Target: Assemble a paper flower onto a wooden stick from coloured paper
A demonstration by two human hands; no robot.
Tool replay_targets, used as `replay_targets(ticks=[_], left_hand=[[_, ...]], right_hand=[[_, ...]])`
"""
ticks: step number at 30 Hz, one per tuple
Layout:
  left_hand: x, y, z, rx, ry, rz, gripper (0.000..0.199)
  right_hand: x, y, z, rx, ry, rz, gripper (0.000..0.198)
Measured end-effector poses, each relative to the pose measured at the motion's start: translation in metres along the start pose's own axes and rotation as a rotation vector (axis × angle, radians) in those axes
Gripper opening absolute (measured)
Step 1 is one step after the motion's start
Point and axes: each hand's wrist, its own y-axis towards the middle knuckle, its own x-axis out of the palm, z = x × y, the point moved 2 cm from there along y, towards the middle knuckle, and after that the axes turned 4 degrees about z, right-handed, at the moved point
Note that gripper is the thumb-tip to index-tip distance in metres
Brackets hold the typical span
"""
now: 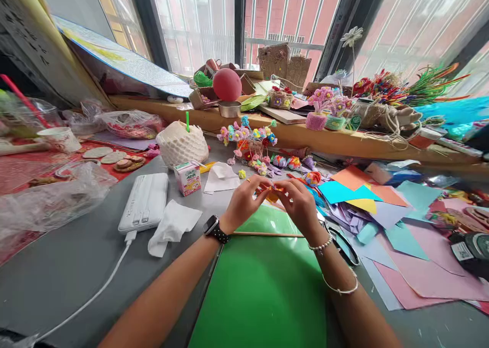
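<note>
My left hand [241,204] and my right hand [300,205] meet above the far end of a green board [263,292]. Fingertips of both are pinched on a small folded orange paper piece [272,195], whose shape is partly hidden by the fingers. Across the board, below the hands, lies a thin wooden stick [267,234]. Beside my right wrist are black-handled scissors [346,246], partly covered by the arm. Just beyond the hands sit several multicoloured folded paper balls, one an orange-and-blue ball [313,179].
Coloured paper sheets [431,261] and purple strips [349,218] spread at right. Left stand a white power bank [147,200] with cable, tissue [173,228], a drink carton [188,179] and a coconut [182,145]. Small crafted flowers [248,136] stand behind; a ledge [275,129] holds more crafts.
</note>
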Motion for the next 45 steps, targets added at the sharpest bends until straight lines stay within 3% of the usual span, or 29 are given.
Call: replay_targets(ticks=[10, 16, 23, 27, 33, 40, 45], left_hand=[[-0.003, 0.004, 0.004, 0.039, -0.104, -0.054, 0.009], [-0.007, 0.007, 0.004, -0.060, -0.217, -0.110, 0.010], [-0.007, 0.008, 0.004, -0.168, -0.364, -0.160, 0.007], [-0.007, 0.008, 0.005, -0.208, -0.403, -0.226, 0.008], [-0.011, 0.010, 0.007, -0.250, -0.430, -0.314, 0.006], [-0.012, 0.007, 0.010, -0.489, -0.687, -0.455, 0.021], [-0.012, 0.007, 0.011, -0.538, -0.749, -0.434, 0.025]], right_hand=[[-0.004, 0.002, 0.000, 0.054, 0.038, -0.025, 0.012], [-0.007, 0.003, 0.000, 0.096, 0.065, -0.043, 0.010], [-0.009, 0.006, 0.000, 0.038, -0.057, 0.002, 0.014], [-0.011, 0.008, 0.000, 0.043, -0.049, -0.039, 0.017], [-0.014, 0.011, 0.002, 0.143, 0.169, -0.178, 0.021], [-0.008, 0.006, 0.003, 0.494, 0.669, -0.414, 0.020], [-0.005, 0.003, 0.003, 0.648, 0.876, -0.426, 0.022]])
